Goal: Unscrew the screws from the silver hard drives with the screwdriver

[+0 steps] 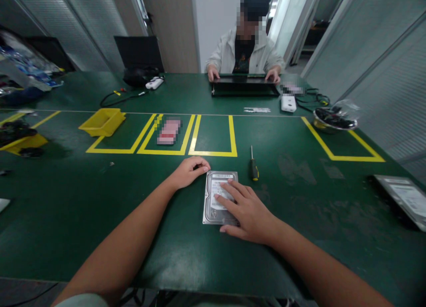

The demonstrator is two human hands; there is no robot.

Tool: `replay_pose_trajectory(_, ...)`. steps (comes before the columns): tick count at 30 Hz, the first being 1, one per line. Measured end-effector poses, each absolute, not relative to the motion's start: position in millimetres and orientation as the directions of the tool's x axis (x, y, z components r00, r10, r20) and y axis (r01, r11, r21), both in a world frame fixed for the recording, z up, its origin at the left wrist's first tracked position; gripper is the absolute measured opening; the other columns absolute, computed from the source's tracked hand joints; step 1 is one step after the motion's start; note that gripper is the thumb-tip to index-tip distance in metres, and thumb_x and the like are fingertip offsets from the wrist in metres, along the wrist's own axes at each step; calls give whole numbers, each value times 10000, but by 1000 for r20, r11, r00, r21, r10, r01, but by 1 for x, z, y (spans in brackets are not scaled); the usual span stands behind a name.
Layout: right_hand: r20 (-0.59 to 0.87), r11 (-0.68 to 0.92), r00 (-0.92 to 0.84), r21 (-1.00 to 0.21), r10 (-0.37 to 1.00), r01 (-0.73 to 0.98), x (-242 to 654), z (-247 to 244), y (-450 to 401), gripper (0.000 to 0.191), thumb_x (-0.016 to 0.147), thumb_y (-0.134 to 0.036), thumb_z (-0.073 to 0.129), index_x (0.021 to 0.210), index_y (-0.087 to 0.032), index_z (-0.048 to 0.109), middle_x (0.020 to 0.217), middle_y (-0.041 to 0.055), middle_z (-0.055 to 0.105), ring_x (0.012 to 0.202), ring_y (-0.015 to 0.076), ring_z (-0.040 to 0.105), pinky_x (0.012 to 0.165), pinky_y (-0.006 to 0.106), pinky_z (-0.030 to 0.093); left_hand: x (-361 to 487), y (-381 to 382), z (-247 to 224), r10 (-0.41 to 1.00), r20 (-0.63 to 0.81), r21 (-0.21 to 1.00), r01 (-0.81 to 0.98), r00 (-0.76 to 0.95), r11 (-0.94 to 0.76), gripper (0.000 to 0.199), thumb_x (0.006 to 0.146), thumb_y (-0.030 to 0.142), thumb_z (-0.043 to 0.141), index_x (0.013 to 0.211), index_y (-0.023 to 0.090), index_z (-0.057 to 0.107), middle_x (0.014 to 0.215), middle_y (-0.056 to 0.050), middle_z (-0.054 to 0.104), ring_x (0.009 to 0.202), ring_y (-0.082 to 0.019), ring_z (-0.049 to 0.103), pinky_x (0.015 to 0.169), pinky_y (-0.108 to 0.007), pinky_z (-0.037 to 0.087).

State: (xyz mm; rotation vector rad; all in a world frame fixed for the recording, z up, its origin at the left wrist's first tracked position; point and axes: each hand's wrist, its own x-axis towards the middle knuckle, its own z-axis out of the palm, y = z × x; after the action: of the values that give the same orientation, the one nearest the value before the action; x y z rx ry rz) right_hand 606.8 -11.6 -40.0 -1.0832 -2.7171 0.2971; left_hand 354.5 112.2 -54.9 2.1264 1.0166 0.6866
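Observation:
A silver hard disk drive with a white label lies flat on the green table in front of me. My right hand rests on the drive's right side, fingers spread across its label. At the drive's far left corner is my left hand, its fingers curled and thumb close to the index finger; anything between the tips is too small to make out. Just beyond the drive, to the right, a screwdriver with a dark and yellow handle lies with its shaft pointing away from me.
Yellow tape marks areas on the table. A yellow bin and a pink item stand beyond my left hand. At right are a metal bowl and more drives. Opposite, a person holds a black panel.

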Motion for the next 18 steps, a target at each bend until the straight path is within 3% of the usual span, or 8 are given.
replay_pose_trajectory(10,115,714,-713,-257,691,651,607,-39,-13,721,856,-614,565,1442,-213,443,1553,163,314,1424,375,231,1066,565,318,355,112,-54,804,175,749,454,568,-483,180,911,297,582,874,168,702,887,-30,708,847,-168,638,785,-286,451)
replay_pose_trajectory(18,113,711,-711,-260,694,654,607,-38,-12,720,857,-616,564,1441,-211,448,1552,167,315,1422,379,237,1068,566,316,355,107,-52,792,234,679,488,564,-549,162,910,271,576,866,177,701,881,-41,709,859,-186,627,811,-315,452)
